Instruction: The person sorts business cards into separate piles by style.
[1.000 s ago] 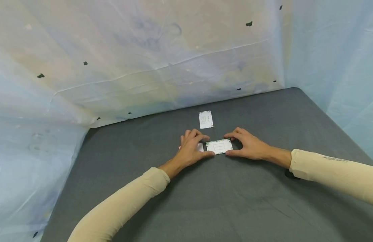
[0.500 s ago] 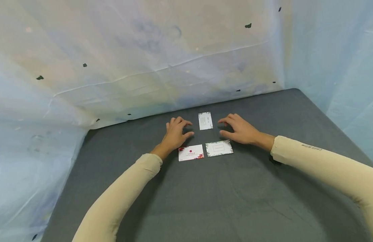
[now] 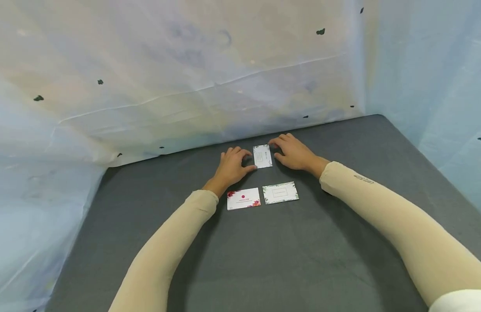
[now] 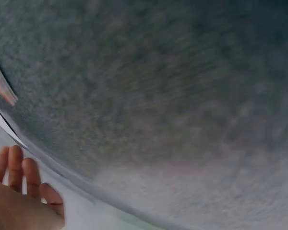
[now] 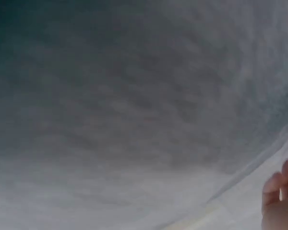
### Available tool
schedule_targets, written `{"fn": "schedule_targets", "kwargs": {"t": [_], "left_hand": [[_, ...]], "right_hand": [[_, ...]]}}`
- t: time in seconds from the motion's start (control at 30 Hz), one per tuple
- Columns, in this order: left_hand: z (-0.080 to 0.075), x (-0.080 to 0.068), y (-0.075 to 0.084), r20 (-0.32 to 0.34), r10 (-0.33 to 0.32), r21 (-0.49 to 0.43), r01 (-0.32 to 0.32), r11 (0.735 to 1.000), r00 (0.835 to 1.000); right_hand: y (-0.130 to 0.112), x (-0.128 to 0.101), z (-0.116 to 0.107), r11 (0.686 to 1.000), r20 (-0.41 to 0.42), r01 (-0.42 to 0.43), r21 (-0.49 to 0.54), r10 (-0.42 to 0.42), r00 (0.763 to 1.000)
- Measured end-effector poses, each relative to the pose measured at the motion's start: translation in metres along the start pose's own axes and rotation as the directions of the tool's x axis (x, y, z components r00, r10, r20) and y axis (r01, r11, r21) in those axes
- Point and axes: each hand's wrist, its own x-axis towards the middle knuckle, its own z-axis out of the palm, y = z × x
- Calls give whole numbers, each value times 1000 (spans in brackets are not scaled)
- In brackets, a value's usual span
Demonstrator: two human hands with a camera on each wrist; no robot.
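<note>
A white card (image 3: 262,156) with dark floral corners lies upright, short side toward me, near the back of the grey table. My left hand (image 3: 231,167) is at its left, thumb tip right at the lower left corner and fingers loosely bent. On the other side my right hand (image 3: 294,151) reaches in, fingertips close to the upper right corner. Nearer to me lie two more cards side by side: a white card with red flowers (image 3: 243,199) and a white card with green leaf corners (image 3: 280,193). In the left wrist view the fingers (image 4: 31,175) show at lower left.
A grey cloth covers the table (image 3: 271,255). Behind it hangs a pale, mottled sheet (image 3: 209,99) with small dark spots, meeting the table's back edge just beyond the upright card. Bluish sheet walls (image 3: 431,86) close in both sides.
Both hands have left the green-leaf card, uncovering the red-flower card, and moved away from me to the upright card. The right hand has also swung left, closing in on that card.
</note>
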Motion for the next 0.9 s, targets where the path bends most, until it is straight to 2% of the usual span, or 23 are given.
{"fn": "schedule_targets", "kwargs": {"t": [0.13,0.3,0.4,0.57,0.9], "left_hand": [[4,-1,5,-33,-20,62,22,998,999],[8,-5,4,20,-34,101,31,994,999],[10,-6,5,53,-25,101,20,995,998],[11,-7,9,61,-31,85,25,996,998],[9,-7,17,88,-57,53,52,997,994]], "right_hand": [[-5,11,5,1000,4,5,-16,-5,1000],[-7,17,9,999,54,-1,-46,3,999],[-8,16,9,998,90,-17,-53,21,996],[-7,13,6,998,131,-34,-43,39,991],[3,9,4,999,150,-17,51,10,989]]}}
